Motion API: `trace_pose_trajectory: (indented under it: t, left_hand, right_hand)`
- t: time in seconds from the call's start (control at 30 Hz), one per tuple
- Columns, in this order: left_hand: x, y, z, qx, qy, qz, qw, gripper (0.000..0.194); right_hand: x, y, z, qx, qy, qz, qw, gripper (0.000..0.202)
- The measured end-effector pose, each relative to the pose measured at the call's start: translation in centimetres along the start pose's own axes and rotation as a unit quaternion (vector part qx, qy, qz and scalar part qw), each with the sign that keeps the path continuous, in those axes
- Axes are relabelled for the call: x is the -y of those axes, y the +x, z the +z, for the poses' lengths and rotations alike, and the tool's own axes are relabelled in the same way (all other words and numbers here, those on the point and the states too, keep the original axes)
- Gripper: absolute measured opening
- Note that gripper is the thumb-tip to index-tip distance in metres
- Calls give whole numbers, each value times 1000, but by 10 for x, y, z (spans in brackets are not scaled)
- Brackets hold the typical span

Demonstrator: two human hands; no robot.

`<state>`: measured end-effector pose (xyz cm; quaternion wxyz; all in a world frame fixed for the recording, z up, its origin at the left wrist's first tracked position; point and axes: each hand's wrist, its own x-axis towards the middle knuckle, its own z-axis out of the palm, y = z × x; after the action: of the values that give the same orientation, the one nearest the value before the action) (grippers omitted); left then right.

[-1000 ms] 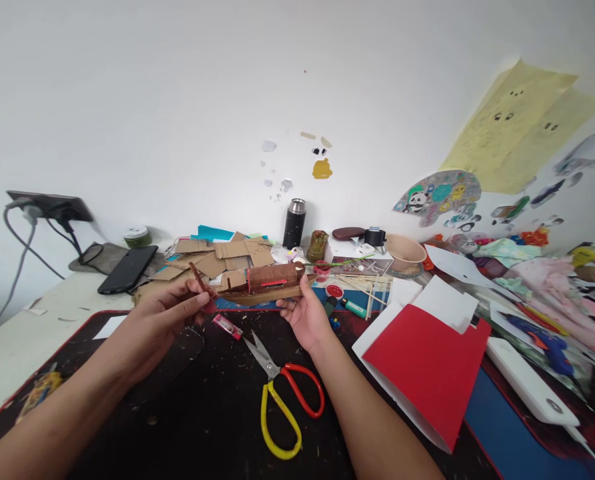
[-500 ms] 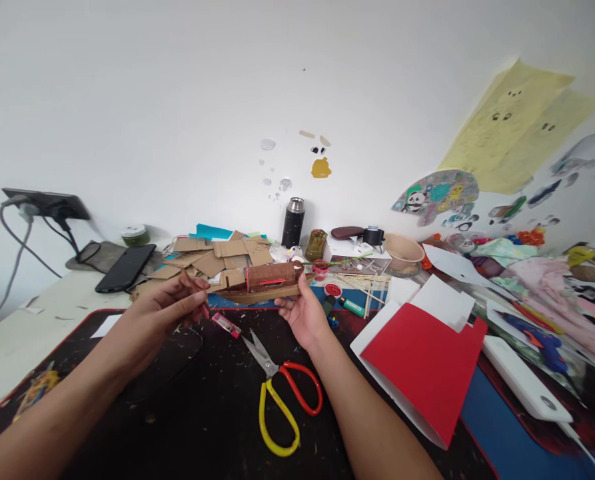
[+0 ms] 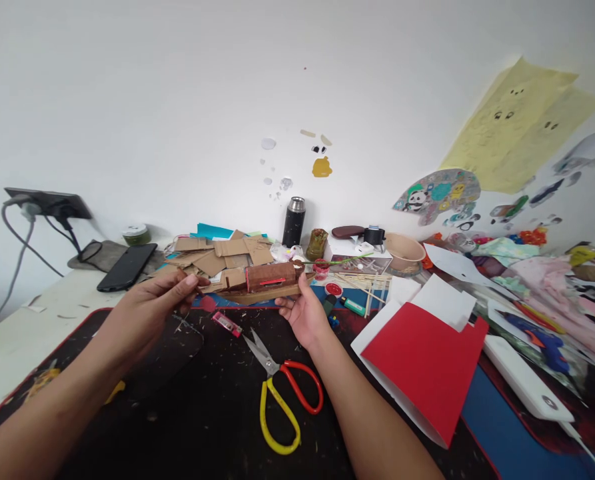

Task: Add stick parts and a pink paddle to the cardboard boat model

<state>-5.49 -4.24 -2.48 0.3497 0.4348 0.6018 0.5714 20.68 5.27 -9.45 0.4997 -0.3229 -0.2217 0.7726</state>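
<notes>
My right hand (image 3: pixel 304 310) grips the right end of a brown cardboard model (image 3: pixel 272 277), a long piece with a boxy, rounded top and a red strip along its side. Its thumb presses from the front and the other fingers lie partly hidden below. Left of the model, my left hand (image 3: pixel 154 300) is closed in a pinch; whatever lies between the fingertips is too small to make out. A small red disc (image 3: pixel 207 304) shows beside those fingertips. Just in front lies a pink-labelled small packet (image 3: pixel 226 325), by the tips of scissors (image 3: pixel 272 368) with one yellow and one red handle.
Cardboard scraps (image 3: pixel 210 257) are heaped behind the model, near a black flask (image 3: pixel 294 223). A phone (image 3: pixel 127 267) lies at left. Red folded card (image 3: pixel 424 370), a white power bank (image 3: pixel 527 380) and a blue glue gun (image 3: pixel 544 340) lie at right. Thin sticks (image 3: pixel 362 283) lie behind my right hand.
My left hand has drawn slightly left and up, its fingers still pinched, and the red disc shows more clearly. My right hand and the model have stayed almost in place.
</notes>
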Motion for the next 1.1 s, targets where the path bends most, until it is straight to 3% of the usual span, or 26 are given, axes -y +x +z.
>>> trace_pose_trajectory:
  t: [0.33, 0.57, 0.93, 1.1]
  left_hand:
    - [-16, 23, 5, 44, -49, 1, 998, 65]
    - [-9, 35, 4, 57, -75, -46, 995, 82]
    - [-6, 54, 15, 83, -54, -3, 995, 59]
    - [6, 62, 15, 92, -23, 18, 995, 58]
  right_hand:
    - [-2, 2, -3, 3, -3, 1, 1000, 44]
    - [-2, 3, -3, 8, -1, 5, 1000, 42]
    - [-2, 1, -1, -3, 1, 12, 1000, 39]
    - [-2, 3, -1, 3, 0, 17, 1000, 40]
